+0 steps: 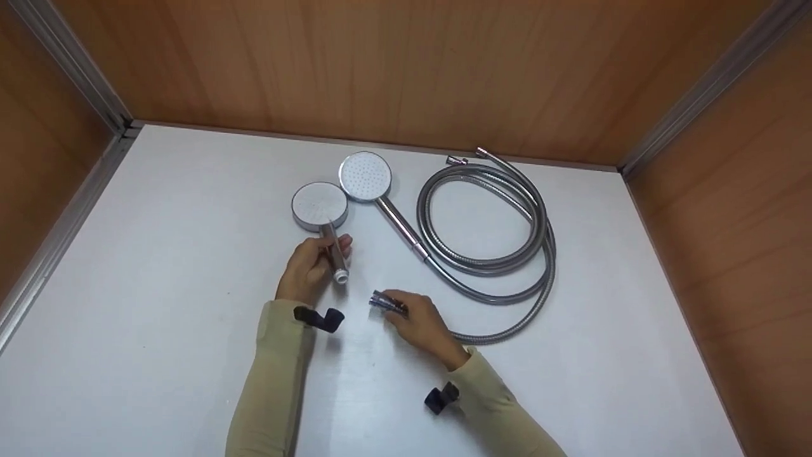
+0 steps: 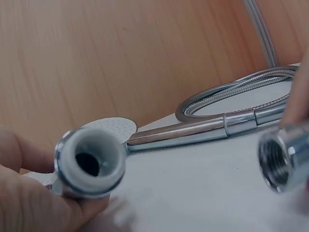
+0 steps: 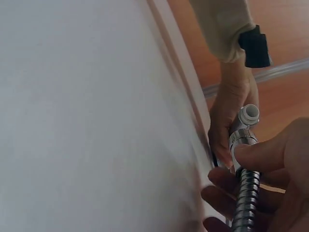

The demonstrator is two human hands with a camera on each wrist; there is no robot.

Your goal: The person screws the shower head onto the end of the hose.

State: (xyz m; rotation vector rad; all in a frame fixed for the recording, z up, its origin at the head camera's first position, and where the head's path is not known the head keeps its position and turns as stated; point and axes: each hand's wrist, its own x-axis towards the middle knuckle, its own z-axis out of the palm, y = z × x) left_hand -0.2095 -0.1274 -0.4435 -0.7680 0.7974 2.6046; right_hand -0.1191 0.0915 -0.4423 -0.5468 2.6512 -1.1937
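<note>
My left hand [image 1: 307, 270] grips the handle of a round shower head [image 1: 320, 202], its spray face up. The handle's white threaded end [image 2: 91, 162] points back towards me, and the left wrist view looks into its hollow opening. To the right, my right hand [image 1: 424, 322] pinches the chrome connector [image 1: 386, 303] of a metal shower hose [image 3: 247, 198]. Inner threads show in the connector's mouth in the left wrist view. A gap separates the connector from the handle end. Behind them lies a second shower head [image 1: 365, 176], whose handle joins another hose.
Coiled metal hose [image 1: 422, 209] lies on the white table [image 1: 158, 304] right of the second shower head, with loose hose ends [image 1: 457, 160] near the back edge. Wooden panels [image 1: 406, 70] wall the table at the back and both sides.
</note>
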